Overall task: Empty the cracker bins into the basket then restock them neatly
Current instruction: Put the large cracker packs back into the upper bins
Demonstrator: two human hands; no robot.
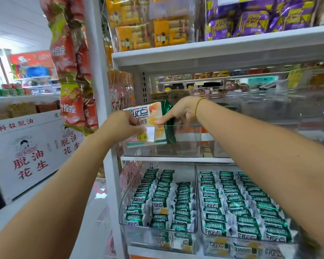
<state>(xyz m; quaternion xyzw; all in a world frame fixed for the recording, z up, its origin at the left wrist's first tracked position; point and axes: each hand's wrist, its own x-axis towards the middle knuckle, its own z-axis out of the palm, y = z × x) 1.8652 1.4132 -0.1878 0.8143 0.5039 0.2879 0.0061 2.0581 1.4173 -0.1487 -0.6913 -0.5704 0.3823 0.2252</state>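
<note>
Head view: a cracker pack (153, 116) is held upright, face outward, in the left end of the clear bin (185, 144) on the middle shelf (176, 159). Its left edge is gripped by the left hand (123, 124) and its green right edge is pinched by the right hand (180, 111); neither is nearer.

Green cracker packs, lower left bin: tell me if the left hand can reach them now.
Probably not yet: the left hand and right hand both grip a cracker packet at the upper clear bin. The green cracker packs lie uncovered in the lower left bin, so once freed, likely yes.
</note>
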